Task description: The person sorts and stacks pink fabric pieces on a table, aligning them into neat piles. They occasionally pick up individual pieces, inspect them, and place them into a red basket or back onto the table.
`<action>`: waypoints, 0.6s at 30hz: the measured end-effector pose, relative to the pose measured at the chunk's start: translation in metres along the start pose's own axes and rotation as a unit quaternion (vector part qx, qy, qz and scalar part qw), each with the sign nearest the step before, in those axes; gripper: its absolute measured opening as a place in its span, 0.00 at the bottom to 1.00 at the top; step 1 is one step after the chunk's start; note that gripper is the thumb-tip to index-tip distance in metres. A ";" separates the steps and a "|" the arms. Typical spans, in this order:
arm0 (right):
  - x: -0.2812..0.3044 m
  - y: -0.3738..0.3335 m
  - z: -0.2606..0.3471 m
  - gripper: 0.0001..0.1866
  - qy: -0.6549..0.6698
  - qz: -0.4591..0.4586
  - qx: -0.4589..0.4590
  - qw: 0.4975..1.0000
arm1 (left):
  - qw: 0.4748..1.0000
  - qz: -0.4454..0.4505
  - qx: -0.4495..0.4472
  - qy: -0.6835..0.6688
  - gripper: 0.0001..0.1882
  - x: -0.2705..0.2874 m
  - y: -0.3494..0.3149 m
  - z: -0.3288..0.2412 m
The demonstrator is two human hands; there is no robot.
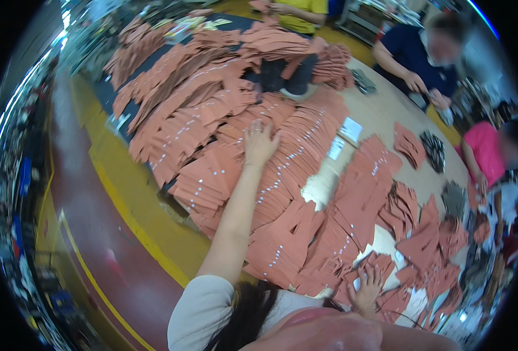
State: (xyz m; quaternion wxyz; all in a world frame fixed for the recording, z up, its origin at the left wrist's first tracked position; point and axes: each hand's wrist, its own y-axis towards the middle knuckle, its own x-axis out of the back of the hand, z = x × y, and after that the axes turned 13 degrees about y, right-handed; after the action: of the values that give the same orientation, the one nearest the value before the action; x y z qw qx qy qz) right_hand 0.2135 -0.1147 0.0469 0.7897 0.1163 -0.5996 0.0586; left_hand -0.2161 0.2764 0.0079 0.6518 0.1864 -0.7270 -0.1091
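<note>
Rows of overlapping salmon-coloured cut pieces (pixel 297 146), which look like fabric or leather, cover the table, with small white stickers running in lines along them. My left hand (pixel 260 143) is stretched far out over these rows, palm down and fingers apart, resting on the pieces. Close to my body, my right hand (pixel 367 286) lies with spread fingers on a loose heap of salmon pieces (pixel 381 263). A small white spot shows beside its thumb; what it is I cannot make out. Between the rows lies a cream-coloured strip (pixel 320 187) with white printed papers (pixel 343 138) at its far end.
Dark objects (pixel 297 76) stand among the far pieces. Bundles of grey-green (pixel 363 81) and black pieces (pixel 432 151) lie along the right side. Several people work around the table, one in navy (pixel 399 50), one in pink (pixel 482 152). A yellow-edged red floor (pixel 104 234) runs on the left.
</note>
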 end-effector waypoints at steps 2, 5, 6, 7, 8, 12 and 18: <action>0.000 0.000 0.000 0.32 0.003 0.019 -0.023 1.000 | 1.000 -0.014 -0.022 0.010 0.27 -0.003 0.001 0.002; 0.001 0.001 0.000 0.32 0.002 0.003 -0.025 1.000 | 0.999 0.001 -0.050 0.007 0.26 -0.006 0.007 0.005; 0.002 0.000 0.000 0.31 -0.004 0.005 -0.027 1.000 | 0.998 -0.007 -0.057 0.004 0.27 -0.007 0.006 0.005; 0.003 0.000 0.000 0.30 -0.004 0.005 -0.038 0.999 | 0.999 0.007 -0.046 0.025 0.27 -0.007 0.006 0.006; 0.003 0.001 0.000 0.30 0.000 0.004 -0.040 0.999 | 0.998 0.002 -0.053 0.016 0.28 -0.008 0.007 0.006; 0.006 0.002 0.000 0.30 0.018 0.011 -0.024 0.999 | 0.997 -0.004 -0.064 0.036 0.29 -0.009 0.006 0.013; 0.006 -0.004 -0.005 0.31 0.036 0.006 -0.041 0.998 | 0.994 0.012 -0.103 0.020 0.27 -0.011 0.016 0.018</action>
State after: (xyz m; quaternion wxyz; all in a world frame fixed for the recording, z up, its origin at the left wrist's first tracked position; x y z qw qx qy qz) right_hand 0.2208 -0.1175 0.0506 0.8147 0.0775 -0.5731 0.0432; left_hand -0.2349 0.2939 0.0019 0.6830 0.1123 -0.7009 -0.1719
